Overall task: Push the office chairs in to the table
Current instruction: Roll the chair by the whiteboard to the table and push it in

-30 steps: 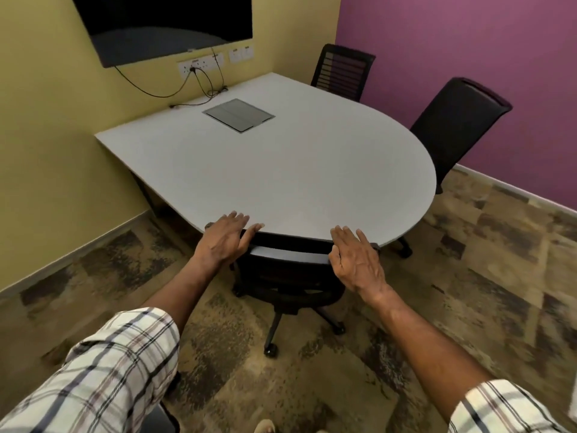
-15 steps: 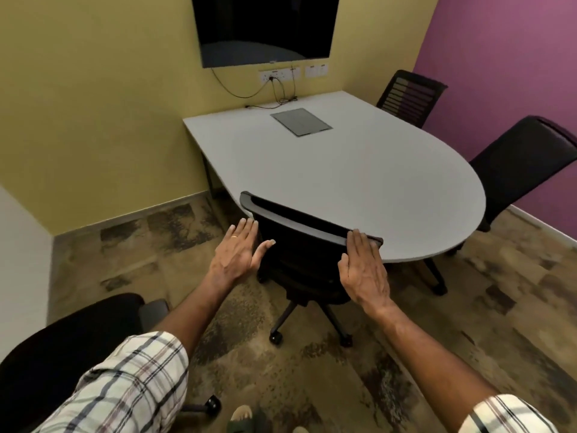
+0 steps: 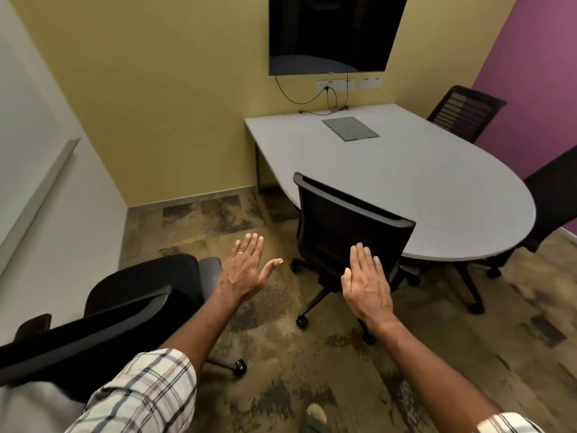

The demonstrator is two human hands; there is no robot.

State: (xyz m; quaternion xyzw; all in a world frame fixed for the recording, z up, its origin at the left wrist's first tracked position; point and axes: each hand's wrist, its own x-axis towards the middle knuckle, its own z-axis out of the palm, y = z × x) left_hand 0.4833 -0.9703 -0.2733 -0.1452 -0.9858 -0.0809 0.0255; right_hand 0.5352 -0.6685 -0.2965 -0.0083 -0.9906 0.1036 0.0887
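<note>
A black mesh office chair (image 3: 340,232) stands tucked against the near edge of the grey rounded table (image 3: 406,182). My left hand (image 3: 245,270) is held open in the air to the left of that chair, palm down, touching nothing. My right hand (image 3: 367,281) is also open, fingers together, hovering in front of the chair's backrest and holding nothing. Another black office chair (image 3: 125,310) stands away from the table at my lower left, its backrest toward me. Two more black chairs, one at the far corner (image 3: 465,112) and one at the right edge (image 3: 555,201), stand by the purple wall.
A dark screen (image 3: 334,32) hangs on the yellow wall above sockets and cables. A grey cable hatch (image 3: 349,128) is set into the tabletop. A white wall (image 3: 46,182) closes in on the left. Patterned brown carpet (image 3: 312,370) covers the floor.
Both hands came off the top of the tucked chair's backrest and drew back. My view swung left and pulled away, bringing the loose chair at the lower left into sight.
</note>
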